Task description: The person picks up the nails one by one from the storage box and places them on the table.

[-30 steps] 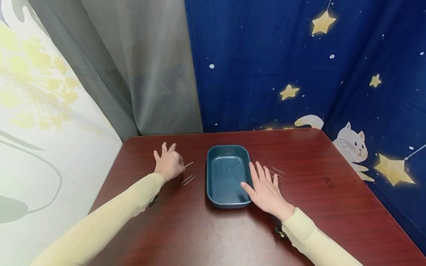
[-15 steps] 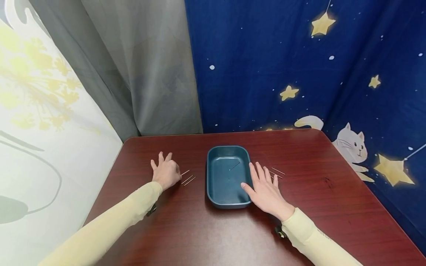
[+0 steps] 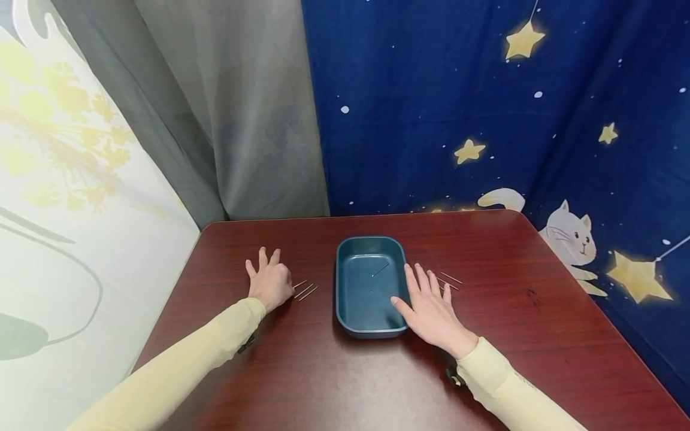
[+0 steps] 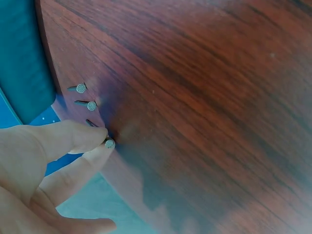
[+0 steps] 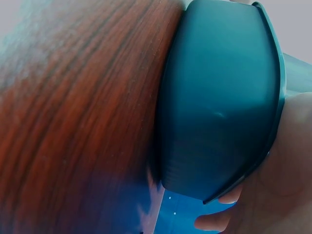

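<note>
My left hand (image 3: 286, 286) rests on the dark red table (image 3: 323, 383), left of a teal tray (image 3: 366, 308). In the left wrist view its thumb and forefinger (image 4: 92, 136) pinch the head end of a thin nail (image 4: 109, 143) that lies on the wood. Two more nails (image 4: 86, 96) lie just beyond it, seen from the head as short lines (image 3: 306, 292). My right hand (image 3: 426, 299) lies flat on the table right of the tray, thumb against the tray's outer wall (image 5: 219, 97). One nail (image 3: 380, 269) lies inside the tray.
A few more nails (image 3: 450, 279) lie on the table past my right fingertips. Curtains hang close behind the table: grey at the left (image 3: 232, 120), blue with stars and a cat at the right (image 3: 485, 108). The table's left edge (image 3: 172, 299) is near my left forearm.
My left hand has drawn back toward me, and the nail at its fingertips has slid with it to lie beside the other two. The right hand and the tray have stayed put.
</note>
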Action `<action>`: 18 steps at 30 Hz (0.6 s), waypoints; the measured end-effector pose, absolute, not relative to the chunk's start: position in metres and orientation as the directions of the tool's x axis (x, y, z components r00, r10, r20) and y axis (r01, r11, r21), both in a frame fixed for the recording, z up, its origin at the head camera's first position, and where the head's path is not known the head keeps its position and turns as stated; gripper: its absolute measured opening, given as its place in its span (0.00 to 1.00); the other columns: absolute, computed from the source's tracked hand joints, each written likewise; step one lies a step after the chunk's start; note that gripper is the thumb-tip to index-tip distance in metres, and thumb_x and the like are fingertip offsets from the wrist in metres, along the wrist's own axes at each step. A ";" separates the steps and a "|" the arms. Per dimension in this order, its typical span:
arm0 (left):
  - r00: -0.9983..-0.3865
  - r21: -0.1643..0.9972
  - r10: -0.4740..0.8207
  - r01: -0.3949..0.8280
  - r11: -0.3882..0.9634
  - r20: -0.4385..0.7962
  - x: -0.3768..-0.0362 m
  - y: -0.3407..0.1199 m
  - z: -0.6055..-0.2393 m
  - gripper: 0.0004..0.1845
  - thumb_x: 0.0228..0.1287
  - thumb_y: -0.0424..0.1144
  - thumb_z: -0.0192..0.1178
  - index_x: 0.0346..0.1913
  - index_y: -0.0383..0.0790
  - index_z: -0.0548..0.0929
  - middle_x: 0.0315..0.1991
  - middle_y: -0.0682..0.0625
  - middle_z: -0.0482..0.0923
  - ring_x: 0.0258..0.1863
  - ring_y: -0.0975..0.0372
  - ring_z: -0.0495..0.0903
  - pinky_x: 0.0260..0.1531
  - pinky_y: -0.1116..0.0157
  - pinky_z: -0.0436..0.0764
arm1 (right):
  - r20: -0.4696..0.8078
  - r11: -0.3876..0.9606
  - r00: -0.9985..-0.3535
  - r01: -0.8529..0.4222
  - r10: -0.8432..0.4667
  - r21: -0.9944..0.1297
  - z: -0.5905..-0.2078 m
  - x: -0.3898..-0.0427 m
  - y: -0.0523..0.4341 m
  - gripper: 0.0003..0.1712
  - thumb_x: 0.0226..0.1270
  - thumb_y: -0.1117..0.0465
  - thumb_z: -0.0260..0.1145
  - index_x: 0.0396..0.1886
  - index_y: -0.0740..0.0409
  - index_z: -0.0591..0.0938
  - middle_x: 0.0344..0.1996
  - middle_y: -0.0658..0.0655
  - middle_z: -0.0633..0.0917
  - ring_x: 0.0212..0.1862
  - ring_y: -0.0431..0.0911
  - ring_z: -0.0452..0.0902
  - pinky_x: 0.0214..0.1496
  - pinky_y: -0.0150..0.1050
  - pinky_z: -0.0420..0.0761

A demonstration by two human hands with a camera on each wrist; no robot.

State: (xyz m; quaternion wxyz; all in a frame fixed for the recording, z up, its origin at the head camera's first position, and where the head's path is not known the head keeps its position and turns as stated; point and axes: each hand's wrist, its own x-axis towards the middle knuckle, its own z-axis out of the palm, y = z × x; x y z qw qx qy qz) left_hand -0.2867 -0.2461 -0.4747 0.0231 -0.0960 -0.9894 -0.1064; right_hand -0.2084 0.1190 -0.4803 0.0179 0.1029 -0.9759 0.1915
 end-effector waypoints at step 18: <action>-0.980 0.216 0.192 0.201 0.956 0.060 -0.290 -0.247 -0.475 0.14 0.49 0.35 0.72 0.13 0.51 0.81 0.76 0.32 0.55 0.76 0.34 0.35 0.62 0.25 0.40 | 0.064 0.905 -0.979 -0.203 -0.193 -0.375 -0.478 -0.208 0.119 0.50 0.73 0.34 0.55 0.83 0.54 0.49 0.80 0.64 0.50 0.77 0.68 0.43 0.67 0.76 0.43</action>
